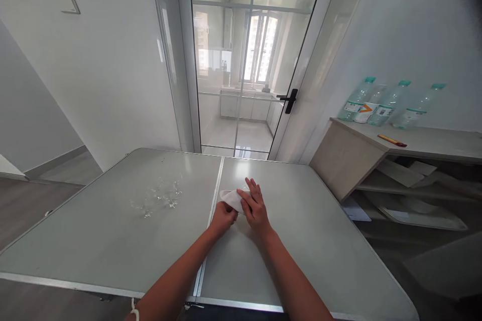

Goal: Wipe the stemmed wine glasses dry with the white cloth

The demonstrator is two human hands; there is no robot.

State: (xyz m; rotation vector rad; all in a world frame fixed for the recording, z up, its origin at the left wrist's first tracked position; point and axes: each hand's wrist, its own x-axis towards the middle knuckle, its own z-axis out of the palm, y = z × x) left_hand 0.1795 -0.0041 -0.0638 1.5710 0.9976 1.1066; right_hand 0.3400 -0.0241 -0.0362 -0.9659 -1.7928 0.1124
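Observation:
A folded white cloth (pixel 234 200), perhaps a tissue, is between my two hands just above the table (pixel 301 241), right of the centre seam. My left hand (pixel 224 218) is closed, pinching the cloth's lower left edge with curled fingers. Against the cloth's right side, my right hand (pixel 257 210) grips it with the thumb and some fingers, while other fingers stretch out forward. A small clear bit shows by those fingers, too faint to name. On the left half of the table lie scattered clear shiny pieces (pixel 161 196), glass or plastic, I cannot tell which.
Several clear plastic bottles (pixel 384 108) with green caps stand on a shelf unit (pixel 350 155) at the right, near an orange-red stick (pixel 392 140). Papers and a tray (pixel 422 213) fill its lower shelves. Beyond the table's far edge is a glass door (pixel 218 125) with a black handle (pixel 290 101).

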